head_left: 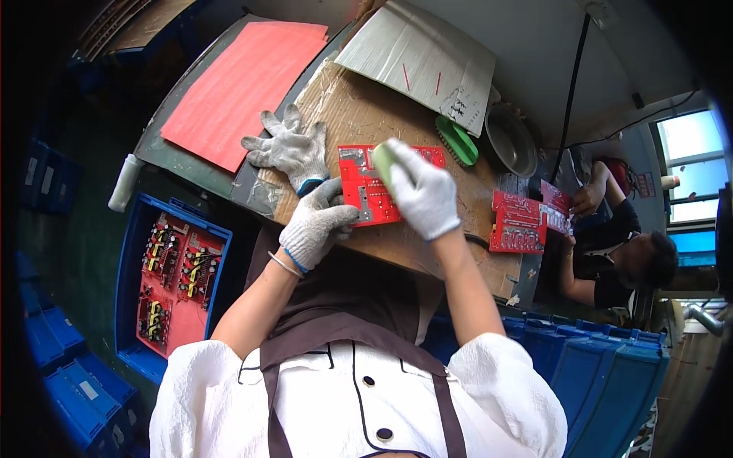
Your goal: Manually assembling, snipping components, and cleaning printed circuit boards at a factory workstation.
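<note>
A red circuit board (370, 192) lies on the brown cardboard (336, 95) in front of me, its silvery solder side facing up. My left hand (317, 223), in a pale knitted glove, grips the board at its lower left edge. My right hand (424, 195), in a white glove, is closed around a pale green block (383, 162) and holds it against the board's upper part. Whether the block is a brush or a pad is hidden by the fingers. An unworn grey glove (292, 149) rests just beyond my left hand.
A bristled green brush (458, 142) and a metal bowl (511, 140) stand beyond my right hand. Another red board (519, 222) lies to the right, near a co-worker's hand (586, 200). At left are a pink sheet (248, 88) and a blue crate (122, 305) of populated boards.
</note>
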Demonstrator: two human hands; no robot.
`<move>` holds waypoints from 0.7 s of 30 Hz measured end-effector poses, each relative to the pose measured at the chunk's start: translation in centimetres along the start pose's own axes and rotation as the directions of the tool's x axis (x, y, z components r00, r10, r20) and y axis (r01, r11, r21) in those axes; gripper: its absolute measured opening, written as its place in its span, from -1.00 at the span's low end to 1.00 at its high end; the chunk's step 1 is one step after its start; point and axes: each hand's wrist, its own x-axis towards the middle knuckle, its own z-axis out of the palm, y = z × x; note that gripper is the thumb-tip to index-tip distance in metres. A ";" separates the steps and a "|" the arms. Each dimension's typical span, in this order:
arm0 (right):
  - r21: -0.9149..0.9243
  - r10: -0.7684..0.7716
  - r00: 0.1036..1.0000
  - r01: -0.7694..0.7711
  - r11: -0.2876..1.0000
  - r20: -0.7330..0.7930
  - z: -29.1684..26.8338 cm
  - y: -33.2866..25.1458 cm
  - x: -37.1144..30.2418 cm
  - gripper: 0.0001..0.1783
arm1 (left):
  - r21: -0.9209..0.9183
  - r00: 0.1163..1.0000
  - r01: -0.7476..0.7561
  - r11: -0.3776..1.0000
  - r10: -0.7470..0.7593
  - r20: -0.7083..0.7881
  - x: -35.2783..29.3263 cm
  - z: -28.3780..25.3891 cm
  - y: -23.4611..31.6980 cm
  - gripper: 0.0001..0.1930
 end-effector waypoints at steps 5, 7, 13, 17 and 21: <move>-0.065 -0.213 0.976 0.210 0.975 -0.035 3.8 -3.5 3.7 -0.67 | 0.098 1.000 -0.028 0.995 0.028 -0.001 0.0 0.5 0.1 -0.41; -0.092 -0.072 0.997 0.075 0.993 0.032 2.3 -1.5 3.8 -0.65 | 0.041 0.998 -0.055 0.998 0.055 -0.013 -0.6 0.0 0.0 -0.39; -0.245 -0.091 0.994 0.104 0.964 0.066 3.6 -4.9 2.1 -0.66 | 0.081 0.999 -0.037 0.996 0.038 -0.007 0.1 0.0 -0.2 -0.38; -0.137 -0.072 0.997 0.067 0.988 -0.033 3.0 -2.4 3.3 -0.65 | 0.078 0.999 -0.017 0.997 0.020 -0.036 -0.8 0.0 0.4 -0.37; 0.093 0.033 0.999 -0.030 0.995 -0.032 1.9 -2.4 -0.2 -0.61 | 0.104 0.999 -0.005 0.995 0.009 -0.039 -0.6 0.3 0.7 -0.40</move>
